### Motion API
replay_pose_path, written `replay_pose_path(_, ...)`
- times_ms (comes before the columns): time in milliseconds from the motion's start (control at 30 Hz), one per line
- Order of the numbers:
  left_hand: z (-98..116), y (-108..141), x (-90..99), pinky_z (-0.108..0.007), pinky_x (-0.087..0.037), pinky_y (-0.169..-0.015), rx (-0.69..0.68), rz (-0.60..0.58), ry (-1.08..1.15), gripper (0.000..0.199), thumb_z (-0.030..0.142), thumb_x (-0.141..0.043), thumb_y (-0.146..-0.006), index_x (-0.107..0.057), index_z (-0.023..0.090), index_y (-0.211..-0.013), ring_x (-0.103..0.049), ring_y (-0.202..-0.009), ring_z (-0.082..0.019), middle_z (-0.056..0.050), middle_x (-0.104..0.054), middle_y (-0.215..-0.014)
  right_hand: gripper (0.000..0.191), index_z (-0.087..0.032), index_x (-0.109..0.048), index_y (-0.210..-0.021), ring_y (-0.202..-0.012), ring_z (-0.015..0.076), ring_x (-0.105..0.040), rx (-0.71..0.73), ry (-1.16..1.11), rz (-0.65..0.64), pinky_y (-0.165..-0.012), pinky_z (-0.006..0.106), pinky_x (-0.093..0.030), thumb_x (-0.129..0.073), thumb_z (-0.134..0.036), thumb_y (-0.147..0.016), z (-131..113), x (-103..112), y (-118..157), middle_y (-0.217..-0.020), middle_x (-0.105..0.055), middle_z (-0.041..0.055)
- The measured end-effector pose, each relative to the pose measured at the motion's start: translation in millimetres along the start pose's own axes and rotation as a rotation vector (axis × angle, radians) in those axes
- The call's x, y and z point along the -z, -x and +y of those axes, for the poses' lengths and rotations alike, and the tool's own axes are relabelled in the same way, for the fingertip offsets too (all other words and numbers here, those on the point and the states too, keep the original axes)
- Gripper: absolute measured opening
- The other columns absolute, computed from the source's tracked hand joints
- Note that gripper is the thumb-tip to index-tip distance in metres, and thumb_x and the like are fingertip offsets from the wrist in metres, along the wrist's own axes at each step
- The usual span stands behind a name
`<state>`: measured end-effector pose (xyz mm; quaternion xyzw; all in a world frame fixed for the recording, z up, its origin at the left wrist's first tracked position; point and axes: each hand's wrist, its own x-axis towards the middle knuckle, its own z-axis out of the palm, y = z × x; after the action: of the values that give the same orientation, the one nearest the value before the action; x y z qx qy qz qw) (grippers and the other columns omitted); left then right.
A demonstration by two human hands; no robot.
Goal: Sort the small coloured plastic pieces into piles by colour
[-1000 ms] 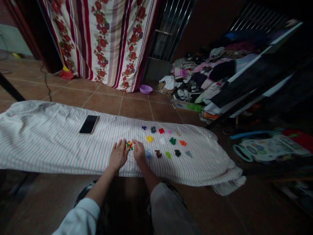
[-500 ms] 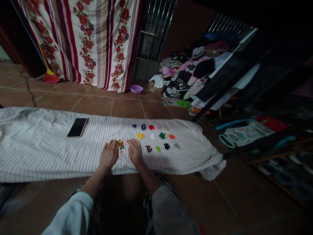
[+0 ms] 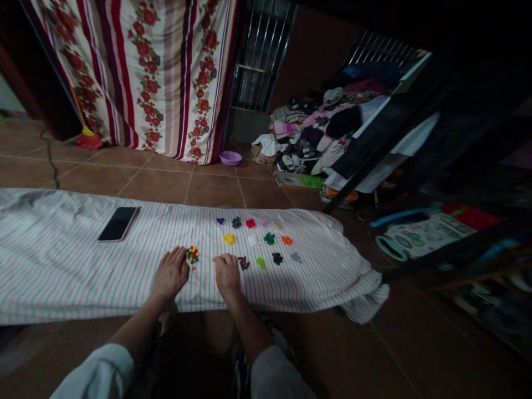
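A mixed pile of small red, yellow and green pieces [image 3: 192,254] lies on the striped cloth [image 3: 137,277], with an orange piece just below it. My left hand [image 3: 169,272] rests flat beside the pile's left edge, fingers stretched out and holding nothing. To the right of the pile, my right hand [image 3: 227,274] is on the cloth with its fingers curled together; whether anything is in them is hidden. Close to it are brown pieces [image 3: 244,262] and a yellow heap [image 3: 229,239]. Several other single-colour heaps, such as red [image 3: 250,223] and dark green [image 3: 269,238], lie farther right.
A dark phone [image 3: 119,224] lies on the cloth at the left. Beyond the cloth are a purple basin [image 3: 230,158], a floral curtain [image 3: 166,83] and a pile of clothes [image 3: 316,124]. A shelf rack stands in shadow at the right.
My right hand has moved away from the mixed pile, and its fingers have curled in. My left hand stays beside the pile. The whole view has shifted slightly.
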<state>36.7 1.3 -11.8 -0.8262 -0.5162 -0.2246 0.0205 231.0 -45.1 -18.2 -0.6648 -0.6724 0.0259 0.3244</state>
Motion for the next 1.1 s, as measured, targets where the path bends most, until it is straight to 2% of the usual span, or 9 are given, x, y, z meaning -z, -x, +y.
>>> replay_pose_path(333, -6.4, -0.4, -2.9, -0.045, -0.04, -0.108, -0.037, 0.022, -0.005, 0.042, 0.024, -0.034, -0.089, -0.055, 0.014, -0.123, -0.051, -0.129, -0.025, -0.013, -0.062, -0.13, 0.023, -0.025, -0.071, -0.094, -0.094, 0.0231, -0.052, -0.066, -0.085, -0.014, -0.085, 0.037, -0.043, -0.053, -0.012, -0.087, -4.4, 4.6, -3.9, -0.091, -0.065, 0.0052)
replay_pose_path(433, -9.2, 0.1, -3.6, -0.047, -0.04, -0.108, -0.059, 0.014, 0.022, 0.042, 0.031, -0.034, -0.091, -0.058, 0.014, -0.12, -0.05, -0.129, -0.026, -0.014, -0.06, -0.132, 0.025, -0.023, -0.068, -0.103, -0.1, 0.0214, -0.056, -0.019, -0.187, -0.009, -0.092, 0.036, -0.044, -0.049, -0.015, -0.09, 1.6, 14.0, -3.6, -0.1, -0.068, 0.0047)
replay_pose_path(533, -11.5, 1.1, -5.1, -0.048, -0.04, -0.109, -0.059, 0.007, 0.043, 0.044, 0.033, -0.031, -0.093, -0.058, 0.012, -0.12, -0.05, -0.129, -0.027, -0.016, -0.061, -0.131, 0.033, -0.02, -0.065, -0.112, -0.106, 0.0186, -0.058, 0.003, -0.268, 0.052, -0.097, 0.035, -0.044, -0.04, -0.014, -0.091, 11.6, 28.0, -9.4, -0.109, -0.068, 0.0066)
replay_pose_path(633, -16.6, -1.4, -6.6, -0.049, -0.038, -0.11, -0.064, -0.008, 0.05, 0.046, 0.03, -0.029, -0.092, -0.056, 0.01, -0.124, -0.048, -0.13, -0.027, -0.016, -0.058, -0.134, 0.035, -0.02, -0.067, -0.109, -0.105, 0.0183, -0.06, -0.036, -0.285, 0.095, -0.095, 0.034, -0.047, -0.039, -0.015, -0.09, 22.8, 42.8, -20.9, -0.108, -0.068, 0.007)
replay_pose_path(733, -27.3, -9.2, -6.2, -0.046, -0.043, -0.106, -0.133, -0.085, 0.081, 0.045, 0.03, -0.031, -0.09, -0.057, 0.012, -0.122, -0.053, -0.126, -0.027, -0.015, -0.061, -0.13, 0.028, -0.02, -0.068, -0.103, -0.09, 0.0168, -0.063, -0.065, -0.29, 0.028, -0.083, 0.031, -0.051, -0.045, -0.016, -0.086, 32.6, 55.4, -26.8, -0.099, -0.068, 0.0059)
replay_pose_path(800, -34.6, -14.3, -4.2, -0.043, -0.045, -0.105, -0.216, -0.169, 0.102, 0.044, 0.032, -0.032, -0.089, -0.056, 0.015, -0.122, -0.056, -0.122, -0.025, -0.013, -0.064, -0.126, 0.024, -0.019, -0.067, -0.102, -0.077, 0.0144, -0.061, -0.071, -0.256, -0.057, -0.074, 0.028, -0.051, -0.052, -0.017, -0.083, 36.9, 61.7, -22.6, -0.095, -0.065, 0.005)
replay_pose_path(867, -39.1, -16.4, -2.0, -0.042, -0.047, -0.103, -0.215, -0.179, 0.099, 0.046, 0.033, -0.03, -0.09, -0.051, 0.014, -0.126, -0.058, -0.118, -0.024, -0.014, -0.064, -0.124, 0.026, -0.02, -0.065, -0.106, -0.069, 0.0125, -0.057, -0.073, -0.187, -0.129, -0.069, 0.027, -0.049, -0.059, -0.019, -0.08, 38.8, 64.6, -12.9, -0.093, -0.061, 0.0037)
replay_pose_path(967, -39.8, -13.4, -2.2, -0.043, -0.047, -0.101, -0.228, -0.161, 0.094, 0.053, 0.045, -0.033, -0.091, -0.045, 0.013, -0.132, -0.056, -0.12, -0.027, -0.017, -0.06, -0.128, 0.036, -0.022, -0.06, -0.114, -0.072, 0.0135, -0.056, -0.07, -0.088, -0.168, -0.07, 0.028, -0.048, -0.064, -0.02, -0.078, 37.3, 60.2, 3.4, -0.096, -0.058, 0.0032)
replay_pose_path(1100, -37.3, -5.8, -13.5, -0.047, -0.042, -0.104, -0.215, -0.149, 0.062, 0.081, 0.066, -0.042, -0.083, -0.032, 0.012, -0.143, -0.044, -0.133, -0.033, -0.021, -0.048, -0.142, 0.04, -0.023, -0.058, -0.114, -0.084, 0.0188, -0.056, -0.079, -0.015, -0.182, -0.075, 0.032, -0.048, -0.068, -0.019, -0.075, 32.1, 45.1, 11.4, -0.099, -0.056, 0.0046)
